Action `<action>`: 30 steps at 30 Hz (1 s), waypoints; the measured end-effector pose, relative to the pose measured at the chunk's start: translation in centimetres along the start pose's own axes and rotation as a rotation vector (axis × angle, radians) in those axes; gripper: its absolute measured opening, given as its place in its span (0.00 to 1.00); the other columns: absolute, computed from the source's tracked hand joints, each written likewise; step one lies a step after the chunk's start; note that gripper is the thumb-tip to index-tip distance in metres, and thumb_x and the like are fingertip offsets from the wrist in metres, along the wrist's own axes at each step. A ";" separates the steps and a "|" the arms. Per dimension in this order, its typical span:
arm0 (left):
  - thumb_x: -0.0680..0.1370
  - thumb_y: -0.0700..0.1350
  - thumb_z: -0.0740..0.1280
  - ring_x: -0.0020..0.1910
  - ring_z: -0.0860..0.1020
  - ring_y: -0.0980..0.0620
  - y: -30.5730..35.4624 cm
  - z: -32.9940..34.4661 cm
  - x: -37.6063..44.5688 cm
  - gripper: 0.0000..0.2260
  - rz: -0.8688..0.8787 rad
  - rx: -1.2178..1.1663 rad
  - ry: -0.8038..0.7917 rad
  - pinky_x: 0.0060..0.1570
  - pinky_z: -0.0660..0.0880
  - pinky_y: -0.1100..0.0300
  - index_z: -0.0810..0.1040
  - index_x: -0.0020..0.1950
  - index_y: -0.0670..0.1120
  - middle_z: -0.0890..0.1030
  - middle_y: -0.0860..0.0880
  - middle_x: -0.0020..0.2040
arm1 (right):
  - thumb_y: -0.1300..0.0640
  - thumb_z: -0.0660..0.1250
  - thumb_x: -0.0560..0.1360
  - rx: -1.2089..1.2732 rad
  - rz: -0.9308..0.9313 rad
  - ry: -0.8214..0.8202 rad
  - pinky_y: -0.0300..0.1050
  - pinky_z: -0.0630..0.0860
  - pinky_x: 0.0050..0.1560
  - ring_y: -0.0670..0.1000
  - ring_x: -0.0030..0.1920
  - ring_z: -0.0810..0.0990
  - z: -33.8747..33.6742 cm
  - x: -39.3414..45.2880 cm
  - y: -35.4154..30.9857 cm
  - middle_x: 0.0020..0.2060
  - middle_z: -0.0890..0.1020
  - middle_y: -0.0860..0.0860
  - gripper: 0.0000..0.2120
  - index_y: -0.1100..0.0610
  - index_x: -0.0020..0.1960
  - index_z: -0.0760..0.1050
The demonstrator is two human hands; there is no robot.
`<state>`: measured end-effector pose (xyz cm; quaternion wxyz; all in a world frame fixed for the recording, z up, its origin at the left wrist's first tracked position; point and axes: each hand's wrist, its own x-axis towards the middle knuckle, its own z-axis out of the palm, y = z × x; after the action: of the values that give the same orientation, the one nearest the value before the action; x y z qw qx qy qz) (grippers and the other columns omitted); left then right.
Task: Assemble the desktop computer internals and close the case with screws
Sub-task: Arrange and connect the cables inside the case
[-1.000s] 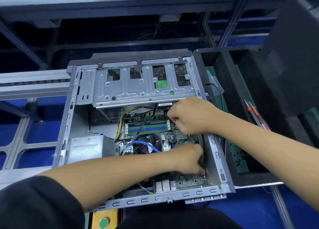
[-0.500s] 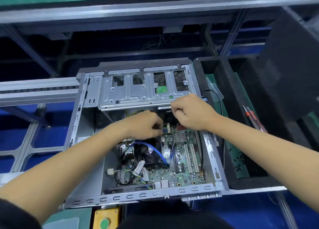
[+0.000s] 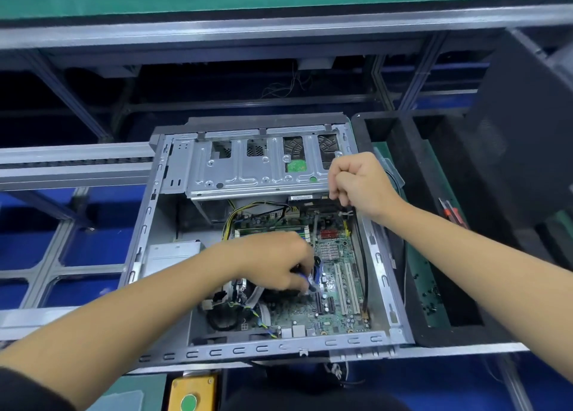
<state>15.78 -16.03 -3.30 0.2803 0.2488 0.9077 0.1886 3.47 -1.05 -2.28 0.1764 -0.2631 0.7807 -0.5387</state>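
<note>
My left hand [image 3: 276, 260] pinches the blue cable [image 3: 305, 279] to seat it on the motherboard [image 3: 338, 289]; my right hand [image 3: 356, 183], fingers curled, pinches a black cable [image 3: 361, 255] clear

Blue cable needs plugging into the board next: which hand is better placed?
Left. The left hand already pinches the blue cable over the board; the right hand is fisted near the drive cage.

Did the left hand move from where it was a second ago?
Yes. The left hand moved from the near right corner of the open grey metal computer case to the middle of the green motherboard, pinching a blue cable.
</note>
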 end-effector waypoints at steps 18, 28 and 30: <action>0.74 0.43 0.67 0.28 0.70 0.58 -3.1 -5.6 -2.8 0.05 0.107 -1.269 0.829 0.30 0.67 0.69 0.82 0.42 0.50 0.73 0.51 0.31 | 0.50 0.62 0.79 0.429 0.236 -0.246 0.39 0.68 0.27 0.50 0.29 0.75 -0.3 -0.2 -2.7 0.35 0.82 0.56 0.13 0.60 0.49 0.74; 0.70 0.37 0.66 0.38 0.80 0.49 -0.6 -4.3 -0.3 0.05 0.123 -1.382 0.476 0.40 0.77 0.59 0.75 0.45 0.40 0.80 0.46 0.37 | 0.68 0.67 0.76 0.545 0.176 -0.177 0.34 0.70 0.29 0.44 0.28 0.75 -0.7 -0.1 -5.5 0.29 0.79 0.48 0.06 0.59 0.50 0.75; 0.70 0.41 0.67 0.37 0.79 0.51 -0.7 -4.6 -0.3 0.06 0.079 -1.394 0.573 0.36 0.77 0.61 0.78 0.43 0.40 0.80 0.46 0.39 | 0.69 0.68 0.76 0.463 0.174 -0.174 0.35 0.70 0.30 0.44 0.28 0.75 -0.4 -0.4 -5.4 0.29 0.78 0.48 0.07 0.60 0.50 0.76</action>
<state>12.96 -17.67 0.01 0.1189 -0.0126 0.6060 0.7864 4.76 -2.02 2.85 0.3442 -0.1928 0.6382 -0.6611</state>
